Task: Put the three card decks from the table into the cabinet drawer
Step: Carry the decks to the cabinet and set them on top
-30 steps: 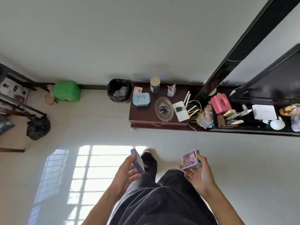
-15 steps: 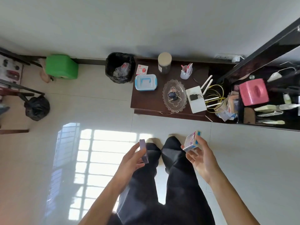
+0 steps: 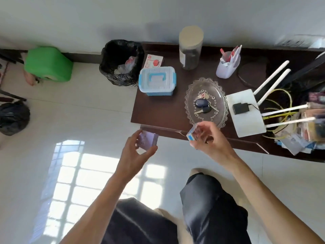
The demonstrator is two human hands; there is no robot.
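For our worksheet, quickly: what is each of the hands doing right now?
Left hand: closed on a purple card deck.
Right hand: closed on a blue-edged card deck.

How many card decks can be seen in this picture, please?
2. A purple deck is in the left hand; a deck with a blue end is in the right hand. A third may be hidden behind it.

A single wide-angle camera on the person's head looks steeply down and forward. It sees the forearms and legs close at the bottom, the dark cabinet [image 3: 158, 110] near ahead, the tiled floor [image 3: 52, 120] at left, and the wall [image 3: 123, 14] bending across the top.
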